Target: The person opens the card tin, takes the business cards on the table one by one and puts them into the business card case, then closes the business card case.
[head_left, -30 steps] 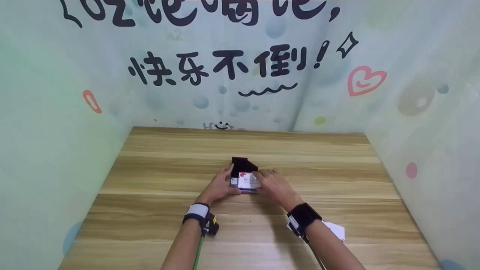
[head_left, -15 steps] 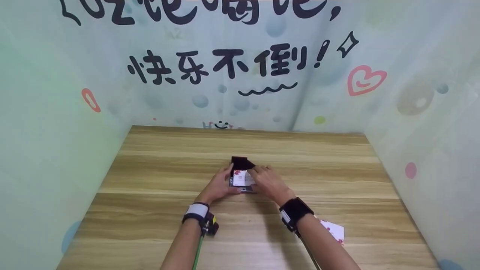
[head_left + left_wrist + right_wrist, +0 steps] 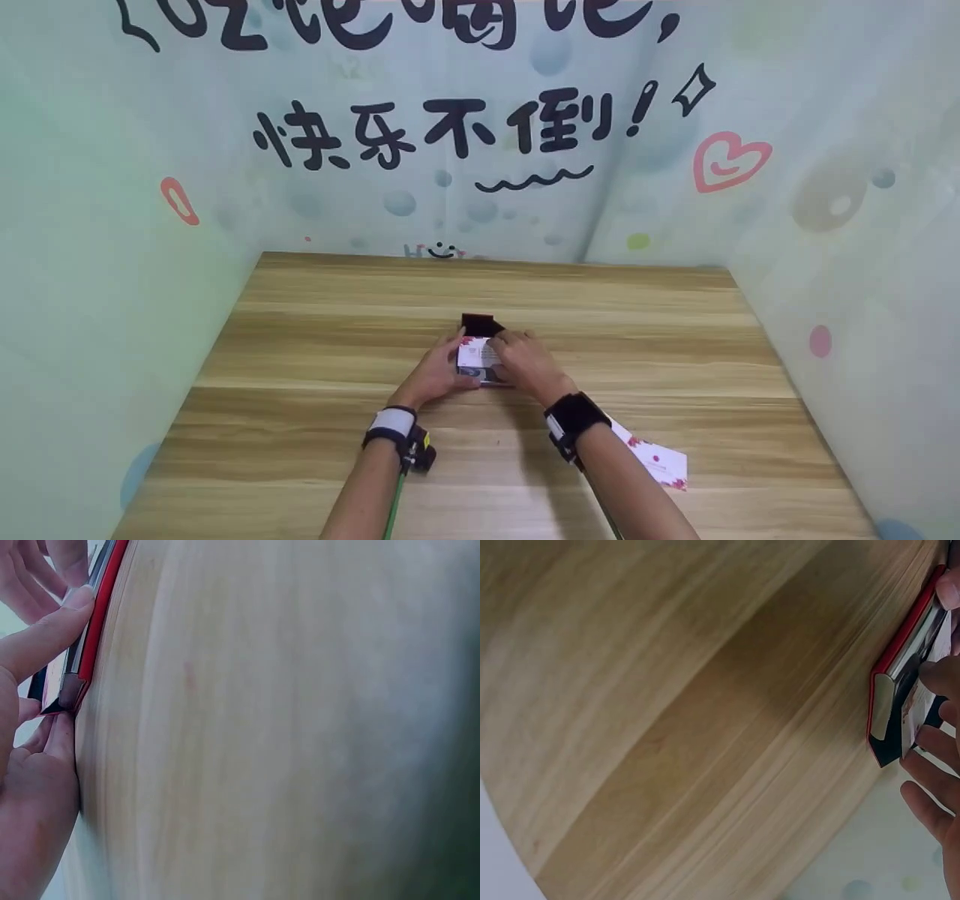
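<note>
A small card case [image 3: 478,325], red outside and black inside, lies on the table with its flap folded back to the far side. My left hand [image 3: 429,375] grips its left end, the thumb [image 3: 79,598] along the near edge and the fingers around the side. Between the thumb and fingers of my right hand [image 3: 531,366] is a white card [image 3: 472,351] with red flowers and small print. The card [image 3: 919,709] is over the case's black interior, tilted in the right wrist view. Part of it is hidden behind the right fingers.
A second white flowered card [image 3: 664,465] lies on the wooden table [image 3: 315,330], partly under the right forearm in the head view. Printed cloth walls [image 3: 450,210] enclose the table at the back and sides. Cables run from both wrist cameras.
My right hand has moved left with the card, which now reaches the left end of the case. More of the second card shows beside the forearm. The left hand stays put.
</note>
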Demonstrator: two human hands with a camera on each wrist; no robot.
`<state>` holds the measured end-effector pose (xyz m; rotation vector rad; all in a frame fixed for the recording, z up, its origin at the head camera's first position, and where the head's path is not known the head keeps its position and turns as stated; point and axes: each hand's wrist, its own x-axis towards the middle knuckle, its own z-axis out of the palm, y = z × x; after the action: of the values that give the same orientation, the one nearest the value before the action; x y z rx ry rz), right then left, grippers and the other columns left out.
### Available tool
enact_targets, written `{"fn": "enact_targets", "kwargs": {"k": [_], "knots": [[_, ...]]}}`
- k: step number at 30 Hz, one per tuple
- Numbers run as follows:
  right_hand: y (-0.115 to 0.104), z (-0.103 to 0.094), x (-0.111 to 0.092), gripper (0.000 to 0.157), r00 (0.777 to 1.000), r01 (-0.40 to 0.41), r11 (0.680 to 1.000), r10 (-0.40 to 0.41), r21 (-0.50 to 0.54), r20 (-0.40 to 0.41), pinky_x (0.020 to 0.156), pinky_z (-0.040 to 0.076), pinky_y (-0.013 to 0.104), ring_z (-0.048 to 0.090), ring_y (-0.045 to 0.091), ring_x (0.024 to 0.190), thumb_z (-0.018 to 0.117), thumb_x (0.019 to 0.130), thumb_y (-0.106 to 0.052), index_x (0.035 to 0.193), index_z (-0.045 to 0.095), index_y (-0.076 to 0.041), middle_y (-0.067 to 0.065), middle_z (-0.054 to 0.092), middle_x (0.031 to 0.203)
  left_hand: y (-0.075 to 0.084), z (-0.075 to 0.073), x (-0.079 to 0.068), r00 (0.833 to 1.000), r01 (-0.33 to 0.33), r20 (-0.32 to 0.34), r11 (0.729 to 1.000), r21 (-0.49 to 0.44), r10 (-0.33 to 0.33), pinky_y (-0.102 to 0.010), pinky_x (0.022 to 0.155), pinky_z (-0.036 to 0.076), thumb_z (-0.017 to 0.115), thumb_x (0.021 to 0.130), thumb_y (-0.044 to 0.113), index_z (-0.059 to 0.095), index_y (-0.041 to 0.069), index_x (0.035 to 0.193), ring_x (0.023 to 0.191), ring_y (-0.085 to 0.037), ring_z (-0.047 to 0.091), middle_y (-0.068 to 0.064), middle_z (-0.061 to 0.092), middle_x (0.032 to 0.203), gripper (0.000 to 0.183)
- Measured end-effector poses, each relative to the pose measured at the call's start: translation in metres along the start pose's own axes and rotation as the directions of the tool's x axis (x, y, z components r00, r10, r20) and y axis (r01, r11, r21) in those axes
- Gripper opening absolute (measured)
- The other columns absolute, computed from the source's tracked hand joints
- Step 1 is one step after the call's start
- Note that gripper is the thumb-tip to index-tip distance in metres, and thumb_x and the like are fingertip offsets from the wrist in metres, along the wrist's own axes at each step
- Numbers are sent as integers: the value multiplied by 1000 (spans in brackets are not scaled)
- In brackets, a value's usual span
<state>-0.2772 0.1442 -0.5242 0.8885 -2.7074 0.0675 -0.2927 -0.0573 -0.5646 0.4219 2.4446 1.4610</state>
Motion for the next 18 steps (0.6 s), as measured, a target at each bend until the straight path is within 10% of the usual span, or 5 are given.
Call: {"fn": "enact_targets", "kwargs": {"k": [18], "knots": [[3, 8, 3, 27, 999, -34, 999, 34, 11, 8, 90, 57, 48, 70, 33, 102, 77, 84, -14, 111, 75, -11, 16, 71, 117, 2, -2, -2, 1000, -11, 12, 1000, -20, 11, -53, 126, 16, 86, 75, 17, 19, 9, 159, 153, -45, 16, -29, 12, 165, 108]]}}
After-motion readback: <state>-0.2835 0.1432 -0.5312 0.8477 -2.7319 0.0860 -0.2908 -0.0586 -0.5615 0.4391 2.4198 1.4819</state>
